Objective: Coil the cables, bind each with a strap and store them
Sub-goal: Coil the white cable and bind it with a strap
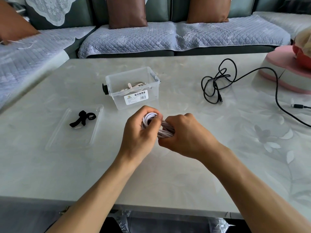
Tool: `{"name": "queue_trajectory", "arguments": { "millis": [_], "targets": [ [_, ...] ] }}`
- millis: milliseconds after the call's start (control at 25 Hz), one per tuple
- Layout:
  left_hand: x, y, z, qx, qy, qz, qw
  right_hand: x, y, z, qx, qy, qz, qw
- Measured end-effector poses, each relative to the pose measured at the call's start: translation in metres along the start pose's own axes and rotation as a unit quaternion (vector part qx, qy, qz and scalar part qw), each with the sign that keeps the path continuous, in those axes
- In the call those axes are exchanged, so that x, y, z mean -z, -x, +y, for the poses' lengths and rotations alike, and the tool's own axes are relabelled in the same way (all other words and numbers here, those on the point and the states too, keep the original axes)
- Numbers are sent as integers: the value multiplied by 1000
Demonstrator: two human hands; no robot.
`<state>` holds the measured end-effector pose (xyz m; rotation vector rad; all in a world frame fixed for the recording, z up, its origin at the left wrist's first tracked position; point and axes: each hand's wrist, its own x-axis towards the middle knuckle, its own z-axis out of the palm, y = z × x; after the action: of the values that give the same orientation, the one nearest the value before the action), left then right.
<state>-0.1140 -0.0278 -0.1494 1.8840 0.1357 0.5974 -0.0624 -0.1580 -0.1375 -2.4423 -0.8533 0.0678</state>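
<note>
A coiled white cable [152,119] is held above the table's middle by both hands. My left hand [139,132] grips the coil's left end, fingers curled round the loops. My right hand [183,137] grips the right end of the same coil. Just behind the hands stands a clear plastic storage box [116,83] with a beige cable [133,86] inside. Black straps [83,119] lie on a clear lid [55,137] to the left. At the right of the table, a black cable [217,81] lies loose and tangled.
A second black cable [276,91] runs from the far right across the table, its plug [297,106] near the edge of view. A pink and white round object [282,71] sits at the back right. A sofa [134,37] with brown cushions lines the far side.
</note>
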Motion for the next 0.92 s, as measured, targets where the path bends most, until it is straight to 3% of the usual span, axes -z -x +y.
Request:
{"name": "queue_trajectory", "arguments": {
  "millis": [200,440,520,600,720,920],
  "targets": [
    [2,-1,-2,-9,0,-12,1000,1,-1,2,-10,14,12,1000],
    [18,-5,-1,54,7,-39,998,-3,-9,-3,-9,50,10,999],
    [40,-10,-10,98,-10,-2,995,-7,-14,-8,-10,47,11,999],
    [64,-17,-32,111,-101,61,987,-15,-21,-17,1,41,0,999],
    [96,-25,-69,103,-294,120,943,-37,-33,-36,19,38,-38,998],
    [123,-36,-93,134,-463,187,856,-63,-43,-50,0,21,-66,998]
  ]
}}
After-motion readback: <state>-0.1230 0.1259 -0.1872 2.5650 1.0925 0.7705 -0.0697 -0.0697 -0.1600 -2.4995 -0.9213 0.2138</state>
